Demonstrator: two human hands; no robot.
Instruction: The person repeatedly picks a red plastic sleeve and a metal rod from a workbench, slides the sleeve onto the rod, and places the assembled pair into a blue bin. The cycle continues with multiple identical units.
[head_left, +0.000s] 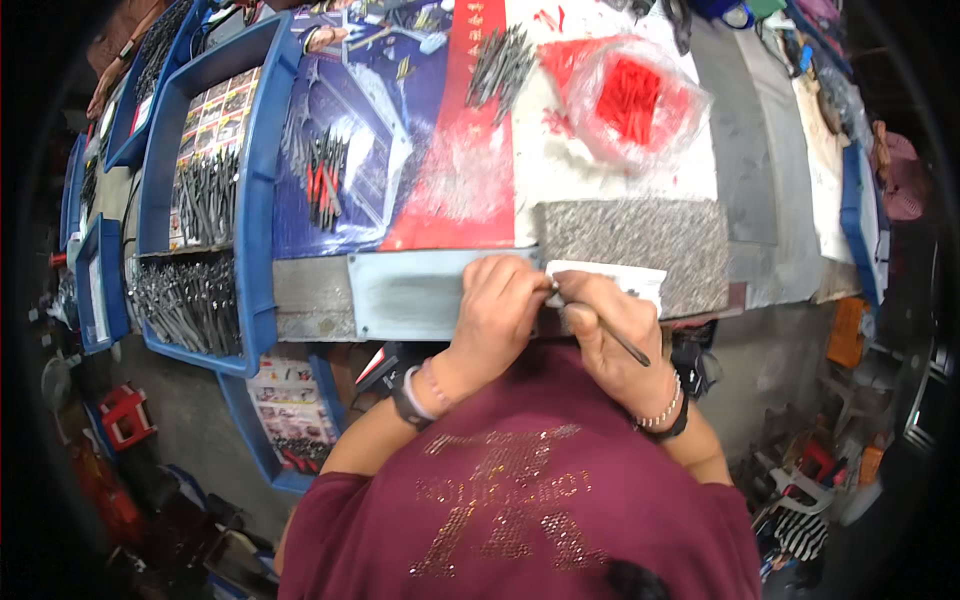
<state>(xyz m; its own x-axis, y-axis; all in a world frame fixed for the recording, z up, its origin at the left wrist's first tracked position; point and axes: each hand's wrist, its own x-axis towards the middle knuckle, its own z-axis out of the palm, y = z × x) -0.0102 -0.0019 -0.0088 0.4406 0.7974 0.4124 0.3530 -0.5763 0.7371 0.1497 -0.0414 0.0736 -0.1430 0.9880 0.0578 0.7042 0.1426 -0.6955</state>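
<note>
Hands (495,308) close, dark rod (629,346) in right (628,377)

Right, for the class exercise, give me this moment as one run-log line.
left hand: pinched, contents unclear | right hand: gripping slim dark rod | nearby: speckled slab, white paper, pale board

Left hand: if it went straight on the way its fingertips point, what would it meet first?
Probably the right hand, whose fingertips lie just ahead of the left hand; whether they already touch is unclear.
</note>
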